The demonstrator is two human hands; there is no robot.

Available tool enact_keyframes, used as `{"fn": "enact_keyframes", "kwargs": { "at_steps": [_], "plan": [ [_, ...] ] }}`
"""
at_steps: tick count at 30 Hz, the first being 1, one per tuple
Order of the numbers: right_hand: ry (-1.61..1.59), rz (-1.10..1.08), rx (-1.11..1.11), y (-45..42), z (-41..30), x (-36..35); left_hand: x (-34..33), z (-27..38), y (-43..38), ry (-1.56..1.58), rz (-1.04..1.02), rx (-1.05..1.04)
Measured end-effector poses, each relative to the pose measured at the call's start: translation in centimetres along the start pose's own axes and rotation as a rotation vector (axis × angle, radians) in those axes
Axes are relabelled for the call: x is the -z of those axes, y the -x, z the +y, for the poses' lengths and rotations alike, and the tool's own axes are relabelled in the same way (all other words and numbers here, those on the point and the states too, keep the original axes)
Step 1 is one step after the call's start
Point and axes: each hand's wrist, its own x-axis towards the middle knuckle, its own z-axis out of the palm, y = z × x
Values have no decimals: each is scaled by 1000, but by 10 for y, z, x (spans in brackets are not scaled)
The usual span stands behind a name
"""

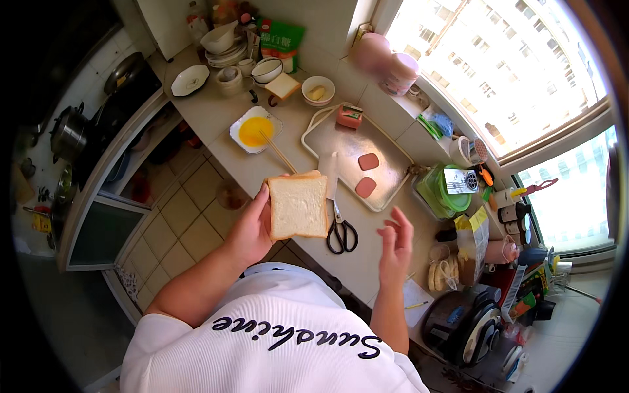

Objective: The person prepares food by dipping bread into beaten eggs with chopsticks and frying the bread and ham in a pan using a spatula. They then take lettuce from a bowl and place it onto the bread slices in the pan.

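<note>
My left hand holds slices of white bread, one lying over another, above the counter's front edge. My right hand is raised to the right over the counter, fingers parted and slightly bent, holding nothing. Between the hands lie black-handled scissors. Behind the bread, a metal tray bears two pink slices of luncheon meat and a pink block in a package. Beaten egg fills a square white dish, with chopsticks resting in it.
Farther back are a white bowl with a yellowish lump, a bread slice, a plate and stacked dishes. At right stand a green-lidded container, a bag of bread and a dark appliance. The stove is at left.
</note>
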Motion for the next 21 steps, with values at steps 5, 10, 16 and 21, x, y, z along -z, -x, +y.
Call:
{"fn": "enact_keyframes", "kwargs": {
  "at_steps": [5,10,16,21],
  "plan": [
    [-294,-377,-187,25,-39,-144,49,50,18,-133,-33,-28],
    [-437,-295,-372,36,-54,-211,98,92,21,-222,29,-96],
    [-824,-205,-611,37,-48,-235,142,119,5,-252,71,-125],
    [-809,5,-629,10,-35,-237,166,140,-34,-235,83,-97]
  ]
}}
